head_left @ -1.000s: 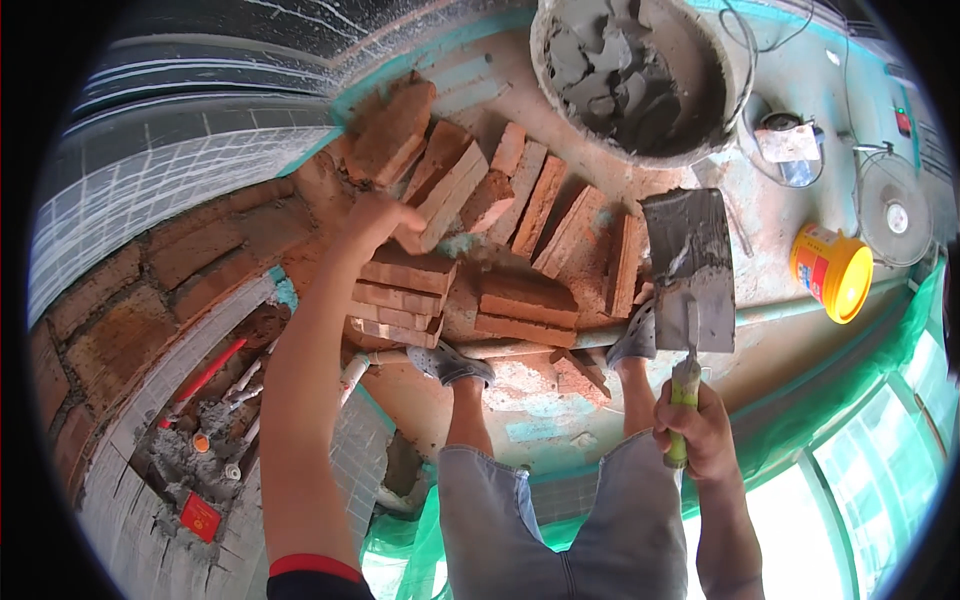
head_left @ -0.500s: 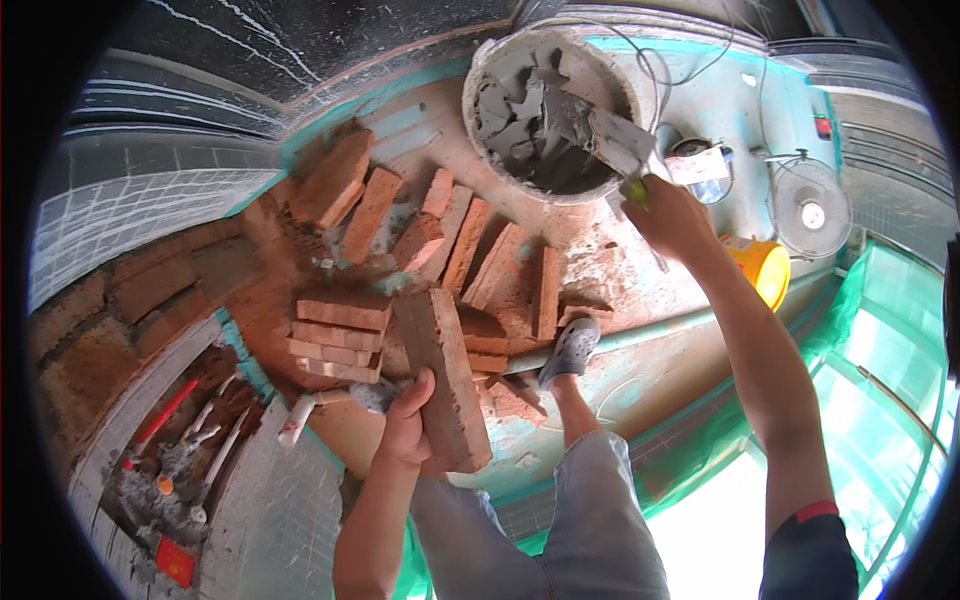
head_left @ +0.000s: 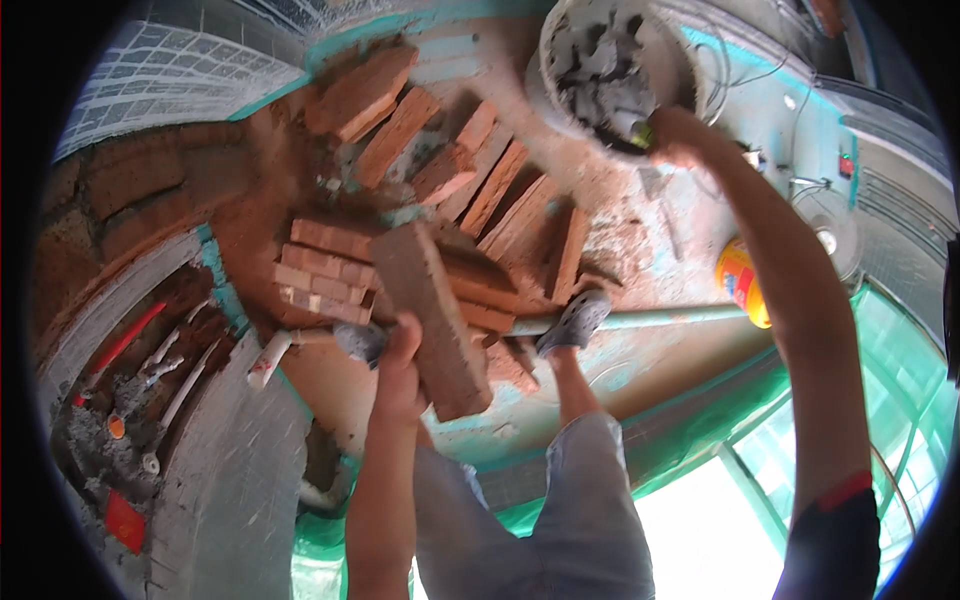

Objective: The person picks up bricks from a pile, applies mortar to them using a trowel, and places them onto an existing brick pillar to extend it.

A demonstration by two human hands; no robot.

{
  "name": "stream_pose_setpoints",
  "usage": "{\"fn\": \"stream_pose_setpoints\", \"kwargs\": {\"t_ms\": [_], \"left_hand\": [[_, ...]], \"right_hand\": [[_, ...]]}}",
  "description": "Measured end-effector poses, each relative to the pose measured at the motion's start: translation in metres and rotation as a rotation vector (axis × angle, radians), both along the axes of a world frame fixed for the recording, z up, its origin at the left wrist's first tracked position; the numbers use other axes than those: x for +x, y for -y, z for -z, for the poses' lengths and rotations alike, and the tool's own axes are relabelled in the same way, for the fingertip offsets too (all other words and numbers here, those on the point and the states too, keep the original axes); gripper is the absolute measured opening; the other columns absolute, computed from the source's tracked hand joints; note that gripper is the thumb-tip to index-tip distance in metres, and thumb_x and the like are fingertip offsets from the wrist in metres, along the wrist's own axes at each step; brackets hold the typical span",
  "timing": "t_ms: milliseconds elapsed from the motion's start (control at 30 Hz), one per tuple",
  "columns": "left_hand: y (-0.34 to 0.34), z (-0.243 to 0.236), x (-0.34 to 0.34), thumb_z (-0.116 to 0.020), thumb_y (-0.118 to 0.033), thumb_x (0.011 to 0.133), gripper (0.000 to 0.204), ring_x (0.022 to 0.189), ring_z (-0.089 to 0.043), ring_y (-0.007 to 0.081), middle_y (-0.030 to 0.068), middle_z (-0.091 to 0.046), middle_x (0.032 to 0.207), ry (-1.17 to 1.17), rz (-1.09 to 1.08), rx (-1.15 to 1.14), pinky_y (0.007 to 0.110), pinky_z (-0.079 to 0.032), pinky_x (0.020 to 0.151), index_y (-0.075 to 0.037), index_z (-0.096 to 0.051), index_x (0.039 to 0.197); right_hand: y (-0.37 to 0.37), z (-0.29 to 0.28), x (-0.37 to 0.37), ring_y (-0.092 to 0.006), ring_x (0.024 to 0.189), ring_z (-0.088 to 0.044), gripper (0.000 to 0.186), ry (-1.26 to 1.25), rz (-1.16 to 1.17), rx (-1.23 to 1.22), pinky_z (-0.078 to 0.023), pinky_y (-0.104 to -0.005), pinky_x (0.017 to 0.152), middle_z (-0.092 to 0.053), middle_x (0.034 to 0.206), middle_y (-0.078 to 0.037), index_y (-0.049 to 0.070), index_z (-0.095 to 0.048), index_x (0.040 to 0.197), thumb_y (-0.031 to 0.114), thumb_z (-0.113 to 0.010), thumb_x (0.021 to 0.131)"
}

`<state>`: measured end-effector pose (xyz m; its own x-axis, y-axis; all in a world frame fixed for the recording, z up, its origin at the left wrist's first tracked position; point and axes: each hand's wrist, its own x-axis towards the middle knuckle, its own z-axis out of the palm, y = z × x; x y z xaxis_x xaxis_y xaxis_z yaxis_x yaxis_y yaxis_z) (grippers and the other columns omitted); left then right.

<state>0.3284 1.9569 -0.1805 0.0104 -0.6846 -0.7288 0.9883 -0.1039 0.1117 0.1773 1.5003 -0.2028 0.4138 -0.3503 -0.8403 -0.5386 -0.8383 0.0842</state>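
Note:
A long reddish-brown brick is held tilted over my legs, with my left hand closed round its left side. At the far right, my right hand grips the yellow-green handle of a trowel at the near rim of a large round bucket. Grey mortar lies in lumps inside that bucket. The trowel's blade dips into the bucket and is hard to tell from the grey mortar.
Loose bricks lie about the dusty floor, beside a brick stack. A pale pipe crosses near my shod foot. On the right are a yellow bucket, a fan and green netting. A recess with pipes is at left.
My right hand has lowered the trowel into the bucket; before, its mortar-covered blade was raised over it. The brick stays in my left hand. The whole view has shifted, the bucket now nearer the top.

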Motion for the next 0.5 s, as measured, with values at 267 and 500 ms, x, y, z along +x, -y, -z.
{"fn": "stream_pose_setpoints", "kwargs": {"t_ms": [267, 500], "left_hand": [[0.020, -0.067, 0.005, -0.056, -0.047, 0.094, 0.055, 0.098, -0.063, 0.0201, 0.0068, -0.064, 0.112, 0.193, -0.051, 0.220, 0.034, -0.051, 0.087, -0.005, -0.050, 0.130], [0.053, -0.148, 0.002, -0.057, -0.036, 0.095, 0.050, 0.101, -0.058, 0.0150, 0.0046, -0.059, 0.117, 0.474, 0.032, 0.053, 0.030, -0.046, 0.088, -0.003, -0.048, 0.131]], "right_hand": [[-0.011, -0.026, -0.064, -0.0095, 0.048, -0.048, 0.032, 0.377, 0.988, 0.451, -0.044, -0.0259, 0.041, -0.057, 0.065, -0.006, -0.002, -0.061, 0.110, 0.008, -0.069, 0.081], [-0.093, -0.083, -0.099, -0.0118, 0.052, -0.052, 0.024, 0.796, 1.356, 0.728, -0.044, -0.0274, 0.051, -0.059, 0.067, -0.006, 0.000, -0.059, 0.092, 0.020, -0.068, 0.080]]}}
